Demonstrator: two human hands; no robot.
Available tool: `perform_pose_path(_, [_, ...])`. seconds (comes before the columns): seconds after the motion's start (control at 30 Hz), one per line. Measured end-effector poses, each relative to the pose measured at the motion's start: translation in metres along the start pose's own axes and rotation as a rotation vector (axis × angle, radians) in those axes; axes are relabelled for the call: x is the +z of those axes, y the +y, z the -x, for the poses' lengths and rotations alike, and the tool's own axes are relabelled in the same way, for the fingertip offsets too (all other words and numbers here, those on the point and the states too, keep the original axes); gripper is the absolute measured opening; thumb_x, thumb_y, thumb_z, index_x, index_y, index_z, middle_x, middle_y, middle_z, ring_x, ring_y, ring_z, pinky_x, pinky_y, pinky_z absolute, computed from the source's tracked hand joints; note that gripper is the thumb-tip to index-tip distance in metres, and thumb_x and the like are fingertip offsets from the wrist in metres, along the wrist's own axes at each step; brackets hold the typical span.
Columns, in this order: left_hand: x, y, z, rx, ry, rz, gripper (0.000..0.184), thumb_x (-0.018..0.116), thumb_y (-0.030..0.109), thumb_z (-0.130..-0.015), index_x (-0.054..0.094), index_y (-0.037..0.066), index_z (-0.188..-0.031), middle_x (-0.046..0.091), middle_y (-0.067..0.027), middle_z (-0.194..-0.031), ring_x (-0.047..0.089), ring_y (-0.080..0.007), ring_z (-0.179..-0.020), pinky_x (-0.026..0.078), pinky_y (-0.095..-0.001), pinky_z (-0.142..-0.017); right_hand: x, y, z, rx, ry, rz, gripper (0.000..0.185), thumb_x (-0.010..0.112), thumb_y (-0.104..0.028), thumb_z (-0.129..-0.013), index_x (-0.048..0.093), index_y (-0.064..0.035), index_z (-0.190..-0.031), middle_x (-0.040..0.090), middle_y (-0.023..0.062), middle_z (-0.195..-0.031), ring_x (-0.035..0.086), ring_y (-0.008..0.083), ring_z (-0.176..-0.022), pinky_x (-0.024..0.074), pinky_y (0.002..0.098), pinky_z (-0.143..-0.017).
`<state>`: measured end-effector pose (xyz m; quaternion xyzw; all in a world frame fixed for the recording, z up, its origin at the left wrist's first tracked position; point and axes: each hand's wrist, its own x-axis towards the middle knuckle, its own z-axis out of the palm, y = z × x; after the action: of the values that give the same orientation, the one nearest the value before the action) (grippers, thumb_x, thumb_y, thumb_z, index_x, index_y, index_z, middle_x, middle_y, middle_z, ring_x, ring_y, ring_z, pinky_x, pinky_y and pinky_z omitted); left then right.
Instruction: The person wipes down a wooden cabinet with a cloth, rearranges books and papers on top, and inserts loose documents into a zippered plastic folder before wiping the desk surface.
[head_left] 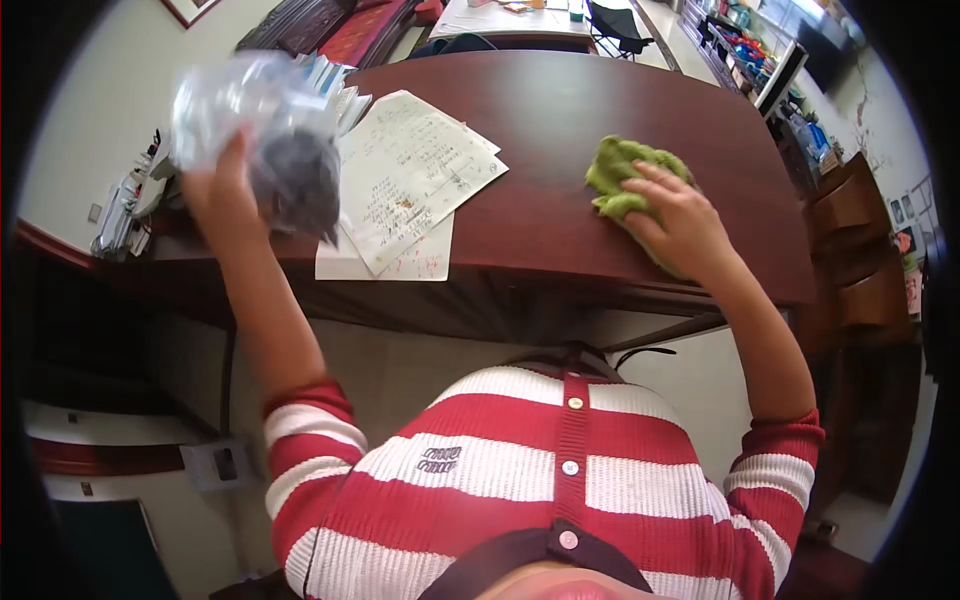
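My left hand (225,190) is closed on a clear plastic bag (215,110) with something dark inside, held up at the left side of the desk. The bag and hand are smeared by motion, and I cannot make out the dark contents. Under my right hand (685,220) lies a crumpled green cloth (625,170), pressed against the dark red desktop (560,110) on the right. The fingers of that hand rest bent over the cloth.
Handwritten papers (420,165) overlap left of the desk's middle, one sticking out past the front edge. Behind the bag stands a stack of papers or books (340,95). A monitor (782,80) is at the right, a white table (515,20) farther back.
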<state>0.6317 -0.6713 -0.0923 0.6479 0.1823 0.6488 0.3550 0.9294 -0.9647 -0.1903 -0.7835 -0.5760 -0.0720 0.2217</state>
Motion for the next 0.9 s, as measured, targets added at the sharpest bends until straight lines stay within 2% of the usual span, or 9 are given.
perform_pose_path(0.07, [0.018, -0.03, -0.053, -0.044, -0.24, 0.124, 0.038, 0.069, 0.016, -0.081, 0.054, -0.005, -0.109, 0.061, -0.0135, -0.1, 0.061, -0.0223, -0.09, 0.048, -0.0335, -0.084, 0.0, 0.008, -0.003, -0.012, -0.015, 0.04, 0.041, 0.061, -0.038, -0.082, 0.063, -0.0133, -0.114, 0.05, 0.0133, -0.132, 0.047, 0.0352, -0.121, 0.0381, 0.043, -0.101])
perform_pose_path(0.13, [0.091, -0.103, -0.107, 0.366, -0.101, -0.387, 0.047, 0.07, 0.039, -0.08, 0.058, -0.004, -0.093, 0.058, -0.0074, -0.079, 0.05, -0.0151, -0.066, 0.043, -0.0318, -0.064, 0.005, 0.003, -0.003, -0.017, -0.003, 0.108, 0.042, 0.061, -0.039, -0.082, 0.063, -0.0132, -0.115, 0.05, 0.0131, -0.133, 0.045, 0.0365, -0.123, 0.0357, 0.0438, -0.102])
perform_pose_path(0.17, [0.113, -0.117, -0.109, 0.253, -0.123, -0.402, 0.049, 0.072, 0.04, -0.077, 0.057, -0.004, -0.092, 0.058, -0.0094, -0.078, 0.051, -0.0181, -0.068, 0.044, -0.0349, -0.067, 0.006, 0.002, -0.006, -0.021, 0.011, 0.144, 0.043, 0.061, -0.039, -0.082, 0.062, -0.0131, -0.115, 0.049, 0.013, -0.133, 0.044, 0.0372, -0.124, 0.0345, 0.0442, -0.103])
perform_pose_path(0.23, [0.165, -0.146, -0.092, 0.225, 0.038, -0.486, 0.057, 0.071, 0.03, -0.076, 0.048, -0.012, -0.106, 0.057, -0.0273, -0.099, 0.056, -0.0391, -0.097, 0.04, -0.0446, -0.091, 0.002, 0.008, -0.002, -0.038, 0.014, 0.06, 0.043, 0.061, -0.04, -0.082, 0.062, -0.0131, -0.115, 0.049, 0.0127, -0.133, 0.042, 0.0376, -0.125, 0.0341, 0.0446, -0.103])
perform_pose_path(0.3, [0.191, -0.164, -0.071, 0.203, -0.005, -0.26, 0.066, 0.071, 0.026, -0.074, 0.039, -0.017, -0.114, 0.045, -0.034, -0.117, 0.046, -0.042, -0.112, 0.034, -0.0452, -0.098, -0.004, 0.01, 0.002, -0.043, 0.011, -0.004, 0.043, 0.06, -0.041, -0.082, 0.062, -0.0133, -0.115, 0.05, 0.0126, -0.133, 0.042, 0.0387, -0.125, 0.0344, 0.0452, -0.103])
perform_pose_path(0.63, [0.173, -0.16, -0.051, -0.311, -0.466, -0.575, 0.141, 0.066, 0.078, -0.054, 0.0, -0.012, -0.14, 0.02, -0.0355, -0.142, 0.021, -0.0409, -0.136, 0.02, -0.0394, -0.111, 0.0, 0.015, -0.006, -0.032, -0.064, -0.001, 0.044, 0.058, -0.041, -0.084, 0.06, -0.0151, -0.119, 0.046, 0.0119, -0.137, 0.036, 0.0385, -0.13, 0.0303, 0.0441, -0.107])
perform_pose_path(0.67, [0.151, -0.167, -0.057, -0.327, -0.594, -0.676, 0.136, 0.062, 0.081, -0.055, 0.012, -0.013, -0.139, 0.025, -0.0346, -0.141, 0.025, -0.0392, -0.135, 0.021, -0.0393, -0.111, 0.0, 0.017, -0.01, -0.037, -0.079, -0.002, 0.044, 0.058, -0.041, -0.084, 0.06, -0.0151, -0.12, 0.045, 0.0118, -0.137, 0.035, 0.0388, -0.13, 0.0297, 0.0441, -0.107])
perform_pose_path(0.8, [0.07, -0.082, 0.009, -0.193, -1.271, -1.058, 0.094, 0.049, 0.066, -0.081, 0.031, -0.007, -0.137, 0.033, -0.0293, -0.14, 0.032, -0.0336, -0.133, 0.025, -0.0395, -0.11, 0.008, 0.033, -0.041, -0.039, -0.096, 0.039, 0.044, 0.058, -0.04, -0.086, 0.058, -0.0156, -0.122, 0.044, 0.0121, -0.139, 0.033, 0.0394, -0.131, 0.0282, 0.0439, -0.108])
perform_pose_path(0.9, [0.017, -0.008, 0.08, -0.022, -1.437, -0.977, 0.101, 0.077, 0.045, -0.06, 0.031, 0.009, -0.142, 0.023, -0.0218, -0.148, 0.019, -0.0383, -0.138, 0.023, -0.049, -0.109, 0.026, 0.053, -0.088, 0.004, -0.046, 0.099, 0.049, 0.054, -0.046, -0.086, 0.058, -0.014, -0.123, 0.042, 0.0171, -0.138, 0.034, 0.0385, -0.131, 0.0261, 0.0425, -0.11])
